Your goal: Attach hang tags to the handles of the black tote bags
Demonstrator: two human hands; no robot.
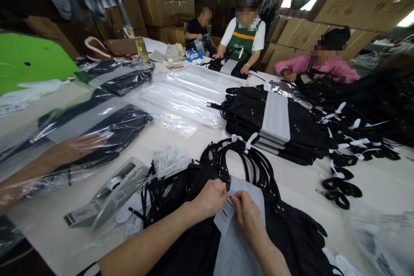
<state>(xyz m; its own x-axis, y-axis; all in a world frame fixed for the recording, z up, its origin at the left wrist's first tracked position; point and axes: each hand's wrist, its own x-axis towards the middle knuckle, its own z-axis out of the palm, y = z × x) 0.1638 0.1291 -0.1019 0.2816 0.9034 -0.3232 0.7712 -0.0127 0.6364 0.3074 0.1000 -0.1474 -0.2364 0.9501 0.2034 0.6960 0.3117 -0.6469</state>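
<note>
A black handbag (200, 241) lies before me on a pile of similar bags, a grey wrap (239, 250) around its middle. Looped black handles (270, 172) rise behind my hands. My left hand (210, 198) is closed in a pinch beside the strap buckle (224, 176); what its fingertips grip is too small to make out. Close to it, my right hand (249, 215) pinches at the top of a white hang tag (224, 217) with printed lines. The tag hangs over the grey wrap, below both sets of fingertips.
Left of the bag are a tagging-tool-like grey holder (119, 189) and a heap of barcode tags (170, 159). Another person's arm (64, 153) reaches over a plastic-wrapped bag (129, 123). Stacked black bags (255, 116) and clear plastic sleeves (187, 95) lie beyond. Several people work across the table.
</note>
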